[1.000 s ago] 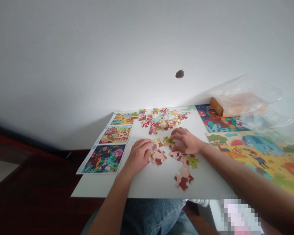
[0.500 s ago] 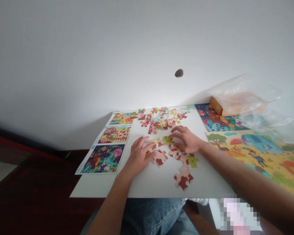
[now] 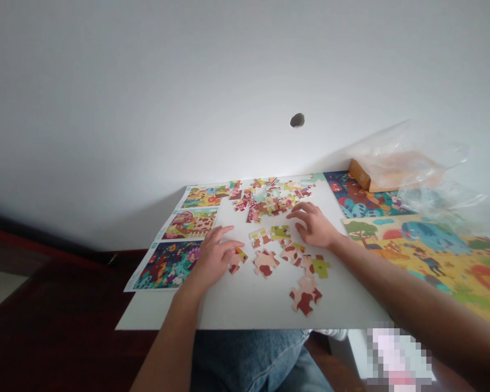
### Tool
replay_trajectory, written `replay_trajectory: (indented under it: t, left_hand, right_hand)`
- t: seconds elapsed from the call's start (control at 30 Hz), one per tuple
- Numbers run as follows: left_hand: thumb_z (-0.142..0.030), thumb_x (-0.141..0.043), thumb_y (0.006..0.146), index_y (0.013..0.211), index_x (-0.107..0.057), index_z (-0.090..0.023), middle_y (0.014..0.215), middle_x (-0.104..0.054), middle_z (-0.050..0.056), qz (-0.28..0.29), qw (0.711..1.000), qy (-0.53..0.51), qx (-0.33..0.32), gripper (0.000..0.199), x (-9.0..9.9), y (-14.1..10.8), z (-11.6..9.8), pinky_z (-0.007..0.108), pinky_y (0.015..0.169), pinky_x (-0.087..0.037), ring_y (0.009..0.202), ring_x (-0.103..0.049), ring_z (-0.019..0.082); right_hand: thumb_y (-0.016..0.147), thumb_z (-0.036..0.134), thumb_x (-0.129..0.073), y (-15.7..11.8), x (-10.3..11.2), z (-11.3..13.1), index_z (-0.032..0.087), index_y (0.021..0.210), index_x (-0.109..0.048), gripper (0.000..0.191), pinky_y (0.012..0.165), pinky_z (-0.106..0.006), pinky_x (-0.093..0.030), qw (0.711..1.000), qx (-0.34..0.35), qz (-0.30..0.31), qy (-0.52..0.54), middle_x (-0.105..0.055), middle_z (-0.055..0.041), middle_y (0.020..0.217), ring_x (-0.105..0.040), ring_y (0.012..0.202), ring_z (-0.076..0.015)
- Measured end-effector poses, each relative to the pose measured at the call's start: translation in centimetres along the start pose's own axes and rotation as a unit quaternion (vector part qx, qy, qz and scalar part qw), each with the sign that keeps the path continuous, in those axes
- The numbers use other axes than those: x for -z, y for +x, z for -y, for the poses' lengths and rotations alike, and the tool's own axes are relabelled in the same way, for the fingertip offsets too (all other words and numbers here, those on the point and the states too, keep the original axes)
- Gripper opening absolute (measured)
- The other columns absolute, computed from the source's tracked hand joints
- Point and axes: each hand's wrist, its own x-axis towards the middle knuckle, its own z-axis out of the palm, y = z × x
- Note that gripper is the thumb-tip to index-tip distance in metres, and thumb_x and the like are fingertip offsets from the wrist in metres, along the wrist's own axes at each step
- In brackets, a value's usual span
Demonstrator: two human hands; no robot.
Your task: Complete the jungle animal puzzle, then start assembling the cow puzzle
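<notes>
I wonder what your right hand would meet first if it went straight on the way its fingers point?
Probably the heap of puzzle pieces, though the right hand may pass above it; height is unclear.

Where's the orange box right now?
In the head view, the orange box is at the far right of the table, against the wall, on the dark blue puzzle and partly under clear plastic.

Clear plastic lies over an orange box near a wall with a hole.
</notes>
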Motion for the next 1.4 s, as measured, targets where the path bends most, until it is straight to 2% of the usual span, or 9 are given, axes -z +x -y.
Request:
replay_trajectory:
  t: [0.2,0.4,0.6,0.73,0.83,0.93,1.17,1.27,1.4]
  left_hand:
    - [-0.026,-0.060,0.090,0.114,-0.072,-0.030,0.133,-0.058,0.005,0.017,0.999,-0.024,-0.040,0.028,-0.6,0.4,-3.5,0.051,0.109,-0.038,0.126,-0.047,0.028]
    - [-0.015,-0.049,0.091,0.121,-0.068,-0.030,0.145,-0.051,0.004,0.091,0.992,-0.055,-0.063,0.038,-0.9,0.3,-5.0,0.051,0.112,-0.037,0.133,-0.045,0.026]
    - [-0.018,-0.050,0.091,0.114,-0.070,-0.027,0.140,-0.054,0.006,0.059,0.994,-0.047,-0.084,0.033,-0.3,0.5,-5.6,0.051,0.112,-0.037,0.133,-0.045,0.027]
    - [-0.027,-0.054,0.093,0.110,-0.071,-0.025,0.128,-0.062,0.008,0.032,0.988,-0.073,-0.129,0.024,-0.4,0.2,-9.0,0.048,0.109,-0.039,0.123,-0.052,0.026]
    - [-0.030,-0.056,0.092,0.112,-0.069,-0.026,0.116,-0.067,0.007,0.061,0.969,-0.106,-0.214,0.024,-1.1,-0.5,-12.4,0.050,0.111,-0.036,0.114,-0.056,0.025]
    - [-0.029,-0.055,0.093,0.116,-0.067,-0.024,0.118,-0.066,0.009,0.082,0.964,-0.112,-0.227,0.026,-1.8,-1.0,-14.6,0.049,0.109,-0.038,0.114,-0.056,0.025]
    - [-0.017,-0.049,0.094,0.115,-0.067,-0.024,0.117,-0.069,0.007,0.098,0.956,-0.143,-0.236,0.029,-2.2,-1.0,-14.0,0.044,0.106,-0.040,0.115,-0.058,0.022]
    - [-0.020,-0.051,0.094,0.113,-0.069,-0.027,0.124,-0.066,0.005,0.070,0.970,-0.106,-0.206,0.028,-2.0,-1.0,-13.3,0.048,0.113,-0.033,0.127,-0.051,0.024]
    - [-0.033,-0.051,0.094,0.128,-0.063,-0.028,0.143,-0.052,0.010,-0.015,1.000,0.002,-0.007,0.036,-2.1,-0.7,-11.3,0.062,0.112,-0.027,0.135,-0.039,0.035]
  right_hand:
    - [0.078,0.010,-0.053,0.2,-0.3,-0.8,0.023,0.106,-0.072,0.037,0.094,-0.046,-0.044,0.997,-0.058,-0.043,-0.009,-0.064,-0.0107,0.110,-0.054,0.104,-0.0276]
    - [0.080,0.015,-0.056,0.1,0.1,-0.3,0.021,0.106,-0.072,0.031,0.093,-0.044,-0.044,0.999,-0.044,-0.004,-0.016,-0.064,-0.0107,0.110,-0.056,0.103,-0.0272]
    - [0.084,0.023,-0.059,0.1,0.1,0.2,0.022,0.103,-0.072,0.024,0.094,-0.041,-0.043,0.999,-0.001,0.053,-0.011,-0.066,-0.0095,0.105,-0.060,0.100,-0.0243]
    - [0.086,0.025,-0.058,0.1,0.1,0.3,0.020,0.105,-0.073,0.024,0.092,-0.038,-0.044,0.998,0.003,0.056,-0.013,-0.065,-0.0096,0.104,-0.061,0.098,-0.0235]
    - [0.088,0.026,-0.057,0.1,0.1,0.3,0.020,0.108,-0.072,0.026,0.090,-0.038,-0.044,0.999,0.003,0.050,-0.016,-0.065,-0.0104,0.106,-0.061,0.099,-0.0238]
    - [0.087,0.030,-0.060,0.1,0.1,0.4,0.021,0.114,-0.070,0.030,0.093,-0.039,-0.044,0.998,0.020,0.057,-0.007,-0.063,-0.0107,0.110,-0.059,0.100,-0.0240]
    - [0.085,0.026,-0.060,0.0,0.3,1.1,0.024,0.110,-0.072,0.027,0.094,-0.042,-0.041,0.996,0.042,0.081,-0.010,-0.062,-0.0091,0.112,-0.057,0.102,-0.0252]
    - [0.084,0.022,-0.058,0.0,0.4,1.0,0.023,0.107,-0.072,0.027,0.094,-0.043,-0.041,0.996,0.035,0.077,-0.018,-0.062,-0.0093,0.112,-0.057,0.102,-0.0255]
    - [0.080,0.017,-0.057,0.0,0.5,0.6,0.023,0.104,-0.072,0.028,0.093,-0.043,-0.041,0.996,0.027,0.080,-0.025,-0.063,-0.0095,0.112,-0.057,0.102,-0.0262]
